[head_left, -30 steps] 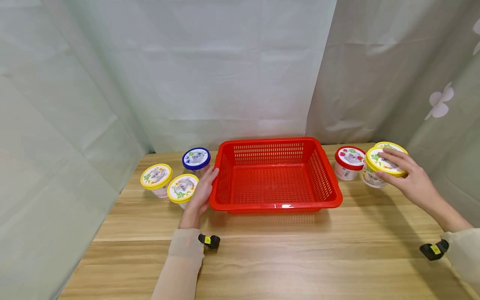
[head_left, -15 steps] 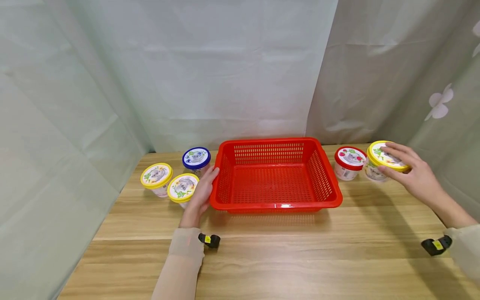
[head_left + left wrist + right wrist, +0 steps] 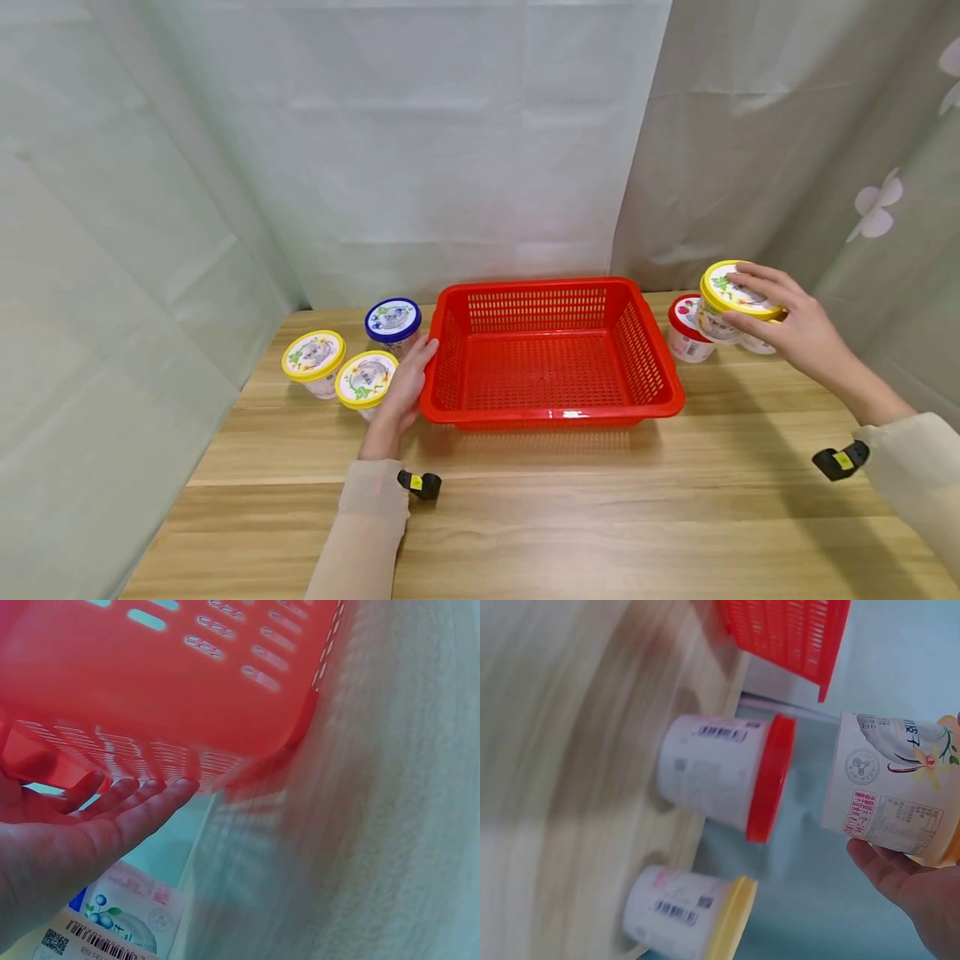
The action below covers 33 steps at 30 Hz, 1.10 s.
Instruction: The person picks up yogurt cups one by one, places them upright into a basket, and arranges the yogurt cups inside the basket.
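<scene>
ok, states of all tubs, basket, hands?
Red basket: upright, empty
Left hand: against left basket side
Held yellow-lidded tub: lid on, raised
Right hand: gripping that tub
Red-lidded tub: lid on, standing
Other right yellow-lidded tub: lid on, standing
Blue-lidded tub: lid on, standing
Far left yellow-lidded tub: lid on, standing
Inner left yellow-lidded tub: lid on, standing

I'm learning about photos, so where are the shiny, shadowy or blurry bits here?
Head view: white glare on the red basket's front rim, and a long shadow on the table below the right hand; left wrist view: smeared-looking wood grain; right wrist view: soft print on the red-lidded tub, crisper on the held tub.
</scene>
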{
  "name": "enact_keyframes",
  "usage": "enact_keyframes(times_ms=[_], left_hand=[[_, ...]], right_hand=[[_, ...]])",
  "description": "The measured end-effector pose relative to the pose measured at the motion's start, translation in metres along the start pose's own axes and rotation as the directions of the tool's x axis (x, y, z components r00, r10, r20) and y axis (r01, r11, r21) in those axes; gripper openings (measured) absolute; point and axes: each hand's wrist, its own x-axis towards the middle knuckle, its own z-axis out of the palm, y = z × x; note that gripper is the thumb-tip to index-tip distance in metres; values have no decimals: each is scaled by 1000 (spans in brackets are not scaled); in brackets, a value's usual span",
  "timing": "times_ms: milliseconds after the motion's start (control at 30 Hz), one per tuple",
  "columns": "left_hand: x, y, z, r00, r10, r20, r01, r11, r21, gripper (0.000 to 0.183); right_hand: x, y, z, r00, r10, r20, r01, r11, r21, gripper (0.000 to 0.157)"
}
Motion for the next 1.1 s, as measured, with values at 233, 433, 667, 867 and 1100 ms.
enact_keyframes(times_ms=[233,433,667,867,1100], left_hand=[[-1,2,1,1000,1,17,-1,1000,1,49],[-1,1,1,1000,9,16,-8,1000,-10,50],[-1,-1,2,1000,20,4,-19,1000,-16,51],[0,-2,3,999,41,15,-41,999,-33,48],[1,-2,3,999,43,21,-42,998,-45,47]], right_hand=[[19,-22,4,999,-5,41,6,1000,-5,62],[35,-37,11,996,-65,60,62,997,36,60],[48,-49,22,990,-117,81,111,991,74,59],[57,-56,29,986,-133,104,124,988,91,60],[67,-65,34,984,-119,134,104,988,114,60]])
